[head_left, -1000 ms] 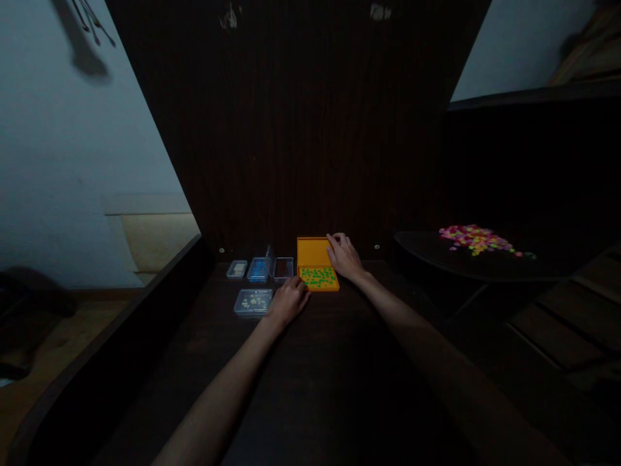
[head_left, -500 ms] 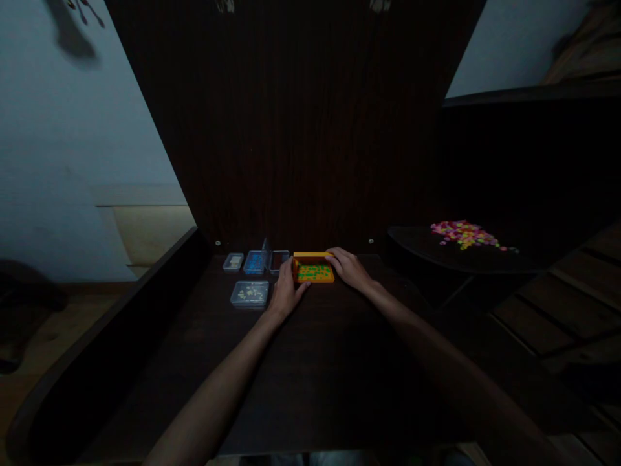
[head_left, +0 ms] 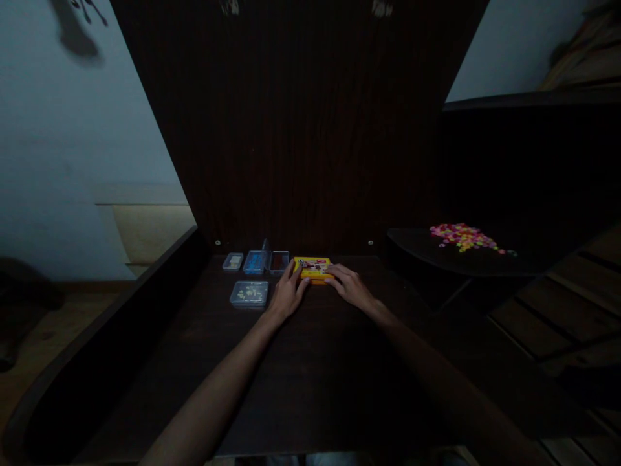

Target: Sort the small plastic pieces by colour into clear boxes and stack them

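Observation:
A small orange box [head_left: 314,267] lies flat on the dark wooden table [head_left: 301,375], its lid down and a printed label facing up. My left hand [head_left: 287,294] rests at its left side, fingers stretched onto the lid edge. My right hand [head_left: 352,287] lies at its right front corner, fingers flat on the lid. Neither hand lifts the box.
Left of the orange box stand several small clear plastic cases: one with blue pieces [head_left: 255,262], one with dark content [head_left: 280,261], one pale [head_left: 233,261], and a larger one with yellowish pieces [head_left: 249,293]. A heap of coloured beads [head_left: 462,236] lies on a round side table at the right.
The orange box's lid has come down from upright to fully closed, hiding the green pieces. My right hand moved forward with the lid; my left stayed beside the box.

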A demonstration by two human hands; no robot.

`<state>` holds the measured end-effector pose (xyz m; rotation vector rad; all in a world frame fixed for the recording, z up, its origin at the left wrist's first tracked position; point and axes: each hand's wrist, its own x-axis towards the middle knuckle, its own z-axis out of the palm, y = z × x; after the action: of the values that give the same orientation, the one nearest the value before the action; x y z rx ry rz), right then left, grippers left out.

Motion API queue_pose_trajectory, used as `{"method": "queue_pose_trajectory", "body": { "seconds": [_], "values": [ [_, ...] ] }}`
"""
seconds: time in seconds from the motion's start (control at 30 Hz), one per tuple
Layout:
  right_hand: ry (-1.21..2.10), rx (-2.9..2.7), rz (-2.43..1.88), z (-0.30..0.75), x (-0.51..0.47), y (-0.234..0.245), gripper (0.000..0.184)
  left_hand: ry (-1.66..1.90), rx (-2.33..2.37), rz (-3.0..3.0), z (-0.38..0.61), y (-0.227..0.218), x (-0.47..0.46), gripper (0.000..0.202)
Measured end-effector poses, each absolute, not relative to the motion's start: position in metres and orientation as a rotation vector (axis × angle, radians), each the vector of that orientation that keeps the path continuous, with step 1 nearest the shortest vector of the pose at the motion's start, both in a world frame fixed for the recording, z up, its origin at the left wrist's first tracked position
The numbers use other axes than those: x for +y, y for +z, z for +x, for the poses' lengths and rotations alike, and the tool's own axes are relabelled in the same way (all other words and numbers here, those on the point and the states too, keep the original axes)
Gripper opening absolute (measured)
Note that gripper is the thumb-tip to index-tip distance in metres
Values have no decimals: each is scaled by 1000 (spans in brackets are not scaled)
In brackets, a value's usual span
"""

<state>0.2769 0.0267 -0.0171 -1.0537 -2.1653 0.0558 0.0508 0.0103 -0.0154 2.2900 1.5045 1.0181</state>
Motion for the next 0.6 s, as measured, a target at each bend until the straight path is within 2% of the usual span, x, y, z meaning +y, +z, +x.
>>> {"method": "queue_pose_trajectory", "body": {
  "seconds": [0.27,0.6],
  "values": [
    [23,-2197,-1128,279,24,-23,29,915,1528,2395,47,-20,16,37],
    [-211,-2208,-1337,281,22,-15,24,841,1429,2620,60,-18,28,29]
  ]
}}
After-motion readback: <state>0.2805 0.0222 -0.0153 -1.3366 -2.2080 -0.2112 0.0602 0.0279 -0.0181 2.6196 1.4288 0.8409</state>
